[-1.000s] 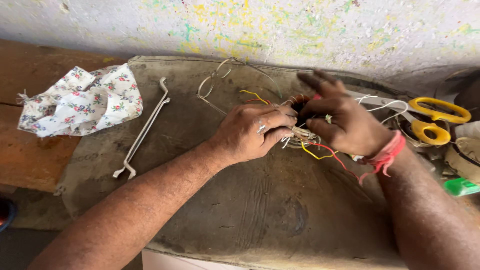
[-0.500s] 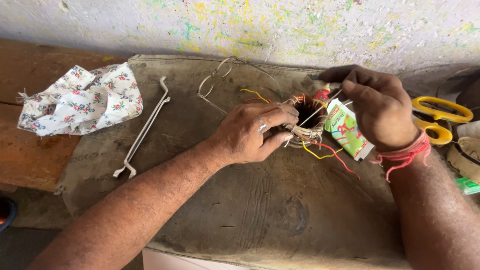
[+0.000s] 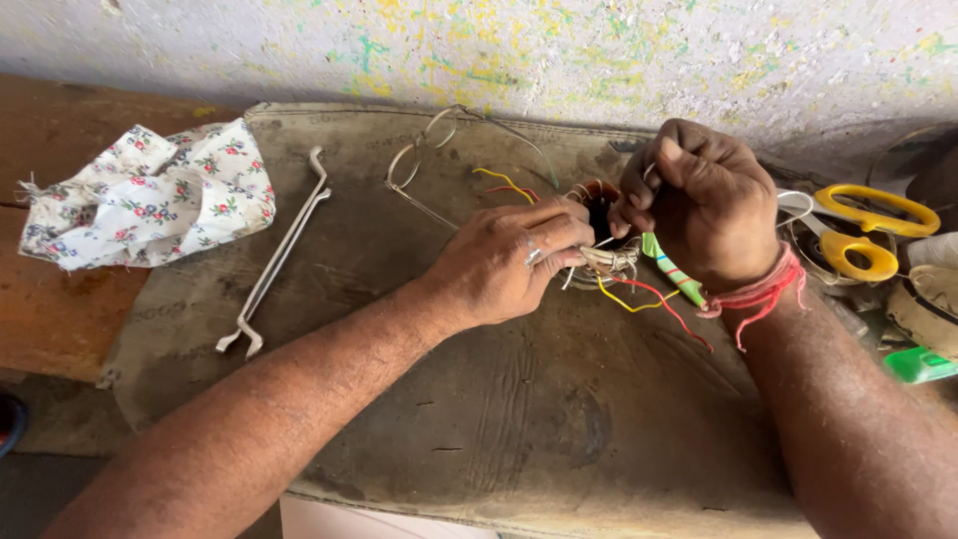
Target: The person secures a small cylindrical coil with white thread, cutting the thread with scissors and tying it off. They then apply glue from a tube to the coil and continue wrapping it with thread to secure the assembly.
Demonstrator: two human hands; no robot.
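the left hand (image 3: 504, 262) is clenched over a small wound coil (image 3: 602, 232) with a dark opening, pressing it down on the worn brown mat (image 3: 479, 419) that covers the surface, much as it did half a second ago. loose yellow and red wires (image 3: 639, 295) trail from the coil across the mat toward the right wrist. the right hand (image 3: 699, 205) has risen and turned since the earlier frame: then it hung over the coil with a green patterned object lying flat under its palm, now it is closed tight above the coil's far edge, its fingertips (image 3: 639, 190) pinching what looks like a thin pale wire, though that is too fine to tell for sure. only a narrow green-striped handle (image 3: 671, 269) now shows below that hand, and the grip on it is hidden. a red thread is tied round the right wrist. wire-rimmed spectacles (image 3: 424, 155) lie beyond the left hand, a bent metal rod (image 3: 279, 255) and a crumpled floral cloth (image 3: 150, 195) well to the left, yellow-handled scissors (image 3: 858, 225) just right of the right hand.
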